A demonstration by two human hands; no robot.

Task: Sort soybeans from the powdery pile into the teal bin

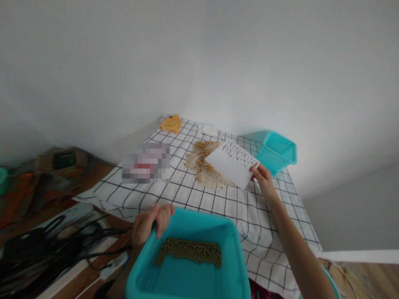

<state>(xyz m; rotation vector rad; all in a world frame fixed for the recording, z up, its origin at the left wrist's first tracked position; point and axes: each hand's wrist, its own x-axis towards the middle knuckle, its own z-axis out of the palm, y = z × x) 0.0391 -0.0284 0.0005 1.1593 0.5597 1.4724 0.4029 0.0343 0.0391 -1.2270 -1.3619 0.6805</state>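
Observation:
My left hand (154,222) is closed over the left rim of a teal plastic bin (199,216) at the front of the table. Inside that bin, many small round brown-gold beads or beans (190,250) lie gathered along the far side of its floor. Between the thumb and fingers of my right hand (263,177) is the corner of a white sheet (229,168) with rows of dark printed marks. The sheet is tilted and partly covers a spread of yellow-brown round pieces (204,146) mixed with pale small grains (209,179) on the cloth.
A black-and-white checked cloth (174,195) covers the table. A second teal bin (277,151) stands at the right, by the wall. At the back lie a yellow bag (171,123) and a crumpled white piece (207,129). Left, there is a blurred-out item (146,164) and dark cables (87,232).

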